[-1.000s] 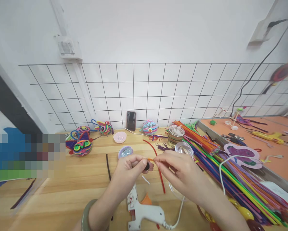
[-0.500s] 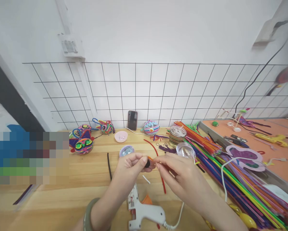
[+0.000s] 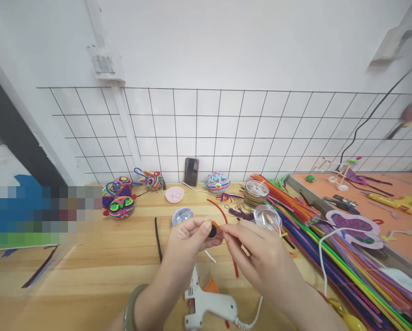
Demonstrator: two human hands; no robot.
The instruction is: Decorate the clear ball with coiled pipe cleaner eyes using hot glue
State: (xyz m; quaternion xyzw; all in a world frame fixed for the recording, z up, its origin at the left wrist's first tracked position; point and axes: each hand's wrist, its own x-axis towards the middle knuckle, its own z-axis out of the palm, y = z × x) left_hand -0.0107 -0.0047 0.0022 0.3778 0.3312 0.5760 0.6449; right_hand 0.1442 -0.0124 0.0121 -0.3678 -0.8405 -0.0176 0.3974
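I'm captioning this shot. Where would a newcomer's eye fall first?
Probably on the left hand and right hand, meeting at the centre around a small black and orange piece. Next, the bundle of bright coloured stems slanting across the lower right, and the white glue gun near the bottom edge.

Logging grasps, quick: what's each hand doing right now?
Left hand: closed, holding a small black piece.
Right hand: closed, pinching the orange strip at the black piece.
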